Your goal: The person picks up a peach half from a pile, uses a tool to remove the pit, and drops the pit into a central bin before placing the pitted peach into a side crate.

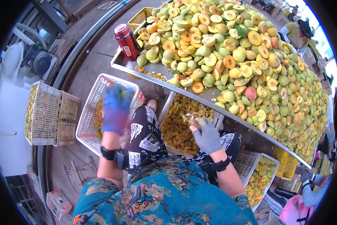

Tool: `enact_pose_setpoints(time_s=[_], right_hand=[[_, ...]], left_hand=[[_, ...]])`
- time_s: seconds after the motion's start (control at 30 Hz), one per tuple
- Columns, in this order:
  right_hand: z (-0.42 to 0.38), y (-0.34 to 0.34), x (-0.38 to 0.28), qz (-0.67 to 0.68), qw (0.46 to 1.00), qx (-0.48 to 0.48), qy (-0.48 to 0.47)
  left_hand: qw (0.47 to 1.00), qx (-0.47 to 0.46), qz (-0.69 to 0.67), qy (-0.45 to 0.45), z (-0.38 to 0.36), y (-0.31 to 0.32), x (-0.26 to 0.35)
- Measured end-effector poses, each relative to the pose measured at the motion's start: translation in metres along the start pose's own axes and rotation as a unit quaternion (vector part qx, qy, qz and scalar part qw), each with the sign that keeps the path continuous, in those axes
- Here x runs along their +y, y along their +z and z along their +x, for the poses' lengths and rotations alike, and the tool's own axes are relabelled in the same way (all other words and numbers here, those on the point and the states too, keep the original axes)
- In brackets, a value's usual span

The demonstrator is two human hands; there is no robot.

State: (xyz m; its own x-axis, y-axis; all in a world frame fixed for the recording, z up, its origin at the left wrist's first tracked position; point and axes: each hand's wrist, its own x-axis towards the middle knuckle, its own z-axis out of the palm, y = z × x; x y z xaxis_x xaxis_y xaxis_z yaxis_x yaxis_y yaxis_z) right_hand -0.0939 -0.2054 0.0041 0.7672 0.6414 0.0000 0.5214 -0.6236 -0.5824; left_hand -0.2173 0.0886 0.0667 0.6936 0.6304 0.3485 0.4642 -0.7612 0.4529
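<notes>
My left hand point(117, 108), in a blue glove, is smeared by motion above the white crate point(84, 129) on the left; its fingers cannot be made out. Orange-brown fruit pieces show in that crate beside the glove. My right hand point(207, 138), in a grey fingerless glove, is closed round a small tool with a metal ring end point(188, 117). It is over a crate of brown fruit scraps point(176, 129) between my knees. Beyond both hands, a metal-edged table point(162, 83) bears a large heap of halved green and orange fruit point(228, 56).
A red can-shaped flask point(127, 43) stands at the table's left corner. Stacked white crates point(48, 114) of fruit are at far left. Another fruit crate point(259, 180) and a yellow crate point(284, 165) are at right. Co-workers sit at the right edge, one with grey gloves point(307, 175).
</notes>
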Motion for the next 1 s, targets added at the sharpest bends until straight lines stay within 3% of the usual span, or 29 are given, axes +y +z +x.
enact_pose_setpoints(time_s=[0.03,0.07,0.13,0.2,0.27,0.33,0.4,0.43,0.53,0.57,0.67,0.73,0.77,0.8,0.83,0.87,0.93,0.97,1.0], right_hand=[[-0.001,0.001,0.004,0.042,0.998,-0.034,-0.011],[-0.002,0.004,0.007,0.085,0.994,-0.071,-0.024],[-0.004,0.009,0.009,0.131,0.988,-0.075,-0.024],[-0.003,0.001,-0.005,0.203,0.969,-0.121,0.071],[-0.003,0.01,0.0,0.248,0.955,-0.126,0.102],[-0.006,0.014,0.003,0.445,0.863,-0.141,0.191],[-0.013,0.015,0.01,0.444,0.865,-0.128,0.197],[-0.017,0.014,0.012,0.403,0.888,-0.118,0.188],[-0.02,-0.004,0.01,0.289,0.933,-0.128,0.175],[-0.022,-0.002,0.016,0.278,0.936,-0.131,0.173],[-0.021,-0.018,0.007,0.238,0.949,-0.128,0.163],[-0.023,-0.014,0.007,0.185,0.979,0.004,0.079],[-0.019,-0.021,0.003,0.184,0.979,-0.03,0.078],[-0.015,-0.023,-0.002,0.189,0.979,-0.031,0.075],[-0.011,-0.022,-0.007,0.258,0.961,-0.052,0.09],[-0.006,-0.026,-0.016,0.324,0.937,-0.072,0.104],[-0.001,-0.033,-0.038,0.399,0.904,-0.079,0.127],[0.0,-0.031,-0.042,0.359,0.929,-0.051,0.077],[0.001,-0.029,-0.047,0.316,0.948,-0.023,0.027]], left_hand=[[0.978,0.074,0.193,0.02,0.005,0.002,-0.029],[0.914,0.145,0.378,0.036,0.01,0.0,-0.037],[0.917,0.151,0.37,0.012,0.022,0.011,-0.04],[0.997,0.016,0.059,0.049,0.04,0.046,-0.041],[0.991,-0.087,-0.018,0.103,0.051,0.081,-0.005],[0.962,-0.258,0.051,0.077,0.076,0.117,0.036],[0.96,-0.256,0.083,0.081,0.087,0.162,0.052],[0.95,-0.3,0.074,0.039,0.093,0.168,0.066],[0.954,-0.289,0.078,0.011,0.095,0.217,0.064],[0.957,-0.278,0.08,0.04,0.094,0.221,0.061],[0.975,-0.221,0.013,0.025,0.092,0.196,0.056],[0.976,-0.217,0.002,0.017,0.094,0.159,0.06],[0.951,-0.239,-0.19,-0.056,0.089,0.141,0.06],[0.885,-0.249,-0.374,-0.126,0.081,0.126,0.058],[0.762,-0.313,-0.541,-0.17,0.071,0.114,0.054],[0.602,-0.361,-0.682,-0.203,0.059,0.102,0.052],[0.44,-0.35,-0.817,-0.13,0.029,0.086,0.066],[0.407,-0.323,-0.845,-0.122,0.014,0.084,0.074],[0.373,-0.324,-0.85,-0.185,0.006,0.07,0.086]])
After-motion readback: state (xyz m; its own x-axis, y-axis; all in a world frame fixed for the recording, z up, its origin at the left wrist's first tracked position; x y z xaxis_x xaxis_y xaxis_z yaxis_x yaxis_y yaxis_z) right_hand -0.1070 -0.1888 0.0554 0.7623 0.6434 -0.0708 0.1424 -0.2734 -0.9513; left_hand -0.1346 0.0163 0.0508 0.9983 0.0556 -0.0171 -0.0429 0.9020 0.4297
